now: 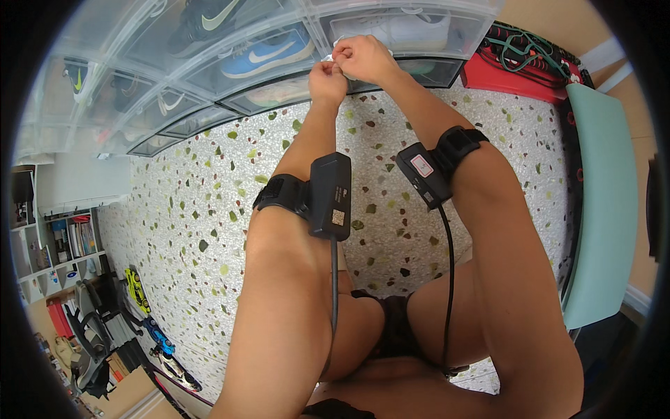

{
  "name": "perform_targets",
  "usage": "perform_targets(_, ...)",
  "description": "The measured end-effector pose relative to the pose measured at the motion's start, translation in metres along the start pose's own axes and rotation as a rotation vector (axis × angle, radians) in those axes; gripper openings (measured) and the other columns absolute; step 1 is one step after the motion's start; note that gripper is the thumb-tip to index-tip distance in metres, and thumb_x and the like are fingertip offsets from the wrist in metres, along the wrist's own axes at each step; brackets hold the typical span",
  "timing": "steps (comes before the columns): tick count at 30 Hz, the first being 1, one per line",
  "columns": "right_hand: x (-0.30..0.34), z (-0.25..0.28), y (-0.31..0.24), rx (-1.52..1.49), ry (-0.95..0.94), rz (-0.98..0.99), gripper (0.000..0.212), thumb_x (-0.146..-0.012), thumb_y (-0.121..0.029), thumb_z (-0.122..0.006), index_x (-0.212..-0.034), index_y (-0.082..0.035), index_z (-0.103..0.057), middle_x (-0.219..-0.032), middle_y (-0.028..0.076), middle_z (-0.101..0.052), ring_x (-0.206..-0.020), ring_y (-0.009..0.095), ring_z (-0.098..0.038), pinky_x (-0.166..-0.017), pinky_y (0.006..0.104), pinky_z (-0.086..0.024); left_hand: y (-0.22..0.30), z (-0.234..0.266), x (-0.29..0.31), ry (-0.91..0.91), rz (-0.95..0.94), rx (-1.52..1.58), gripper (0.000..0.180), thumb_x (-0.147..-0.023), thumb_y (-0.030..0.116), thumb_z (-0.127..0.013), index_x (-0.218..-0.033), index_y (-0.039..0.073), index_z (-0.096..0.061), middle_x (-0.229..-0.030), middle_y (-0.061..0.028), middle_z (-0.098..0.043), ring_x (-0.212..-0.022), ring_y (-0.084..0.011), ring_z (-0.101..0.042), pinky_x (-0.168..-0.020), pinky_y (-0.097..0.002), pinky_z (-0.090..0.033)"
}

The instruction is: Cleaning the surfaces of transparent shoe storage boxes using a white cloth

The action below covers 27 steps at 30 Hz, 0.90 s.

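Speckled terrazzo floor (202, 209) spreads under everything, with a shelf of books (73, 237) at far left and a yellow-green toy car (137, 290) and a blue toy car (158, 337) nearby; toward the middle, a stack of clear boxes (317, 31) lines the wall, a blue shoe (271, 54) inside one; at its lower part, the left hand (328, 80) curls its fingers inward, just beside the right hand (366, 59), bent to a pinching shape, yet whether either closes on the small pale bit (328, 59) there I cannot tell; the boxes stand stacked and filled, while the fingertip work looks underway and unfinished, how much remains being unclear; farther right sit a red case (499, 82) and a pale green bench (606, 202)
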State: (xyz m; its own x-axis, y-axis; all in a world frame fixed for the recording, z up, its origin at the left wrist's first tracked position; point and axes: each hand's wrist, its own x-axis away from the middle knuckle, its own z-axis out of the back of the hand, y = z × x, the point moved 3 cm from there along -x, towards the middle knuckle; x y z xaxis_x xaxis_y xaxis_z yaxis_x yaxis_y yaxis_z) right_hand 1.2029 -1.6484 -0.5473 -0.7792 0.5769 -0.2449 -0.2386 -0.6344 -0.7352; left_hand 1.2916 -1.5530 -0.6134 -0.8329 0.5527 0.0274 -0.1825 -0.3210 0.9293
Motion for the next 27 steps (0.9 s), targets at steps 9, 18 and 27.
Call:
perform_targets(9, -0.002, 0.000, 0.010, -0.035, -0.101, -0.104, 0.028, -0.076, -0.037, -0.070, -0.083, -0.010, -0.074, -0.081, 0.012, -0.072, -0.076, 0.029, -0.069, -0.073, 0.0384, -0.054, 0.009, -0.008, 0.011, 0.065, 0.295, 0.273, 0.021, -0.085, 0.011, -0.068, -0.102, 0.004, -0.057, -0.082, -0.0061, -0.064, -0.066, -0.0145, -0.061, -0.055, -0.0300, -0.047)
perform_targets(18, -0.001, 0.018, 0.036, -0.173, -0.302, -0.400, 0.039, -0.083, -0.038, -0.069, -0.078, 0.000, -0.071, -0.074, 0.011, -0.073, -0.068, 0.017, -0.070, -0.064, 0.0342, -0.053, 0.037, 0.000, 0.028, -0.373, 0.315, 0.138, 0.013, -0.087, 0.014, -0.068, -0.098, 0.008, -0.065, -0.089, -0.0024, -0.069, -0.077, -0.0120, -0.063, -0.070, -0.0284, -0.052)
perform_targets(27, 0.018, 0.047, 0.038, -0.352, -0.179, -0.627, 0.021, -0.083, -0.021, -0.061, -0.083, -0.001, -0.067, -0.074, 0.009, -0.070, -0.063, 0.016, -0.069, -0.059, 0.0327, -0.055, 0.065, -0.007, 0.025, -0.385, 0.122, 0.003, 0.035, -0.089, 0.025, -0.063, -0.110, -0.003, -0.059, -0.103, -0.0129, -0.064, -0.090, -0.0193, -0.058, -0.079, -0.0334, -0.047)
